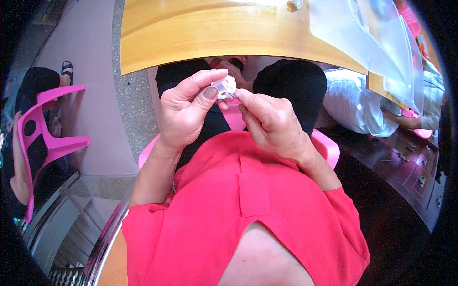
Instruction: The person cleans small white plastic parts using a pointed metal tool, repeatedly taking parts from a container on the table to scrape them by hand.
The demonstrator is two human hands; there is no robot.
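Two hands, bare, raised over the lap just short of the near edge of the tabletop (214, 35). Left hand (187, 107): thumb and fingers closed around one round white plastic part (226, 85) with openings in its face, held tilted in the air between the hands. Right hand (274, 114): thumb and forefinger pinched narrow on one slim grey piece (234, 96), set against the near right side of the white part; its exact kind is too small to tell. One tabletop, yellow wood grain, far side of the scene. On it, at the far edge, one small brownish object (293, 5), kind unclear; to the far right, translucent plastic bins (367, 45). One red top (257, 190) and one pair of black trousers (292, 88), worn by the person. One pink chair (328, 148) beneath the same person. To the left, one pink plastic chair (37, 126) with a second person in dark clothing, and one black sandal (67, 71) on a foot. To the right, partly below the tabletop, another person in pale clothing (355, 102). Near left, one shiny metal rail (101, 250).
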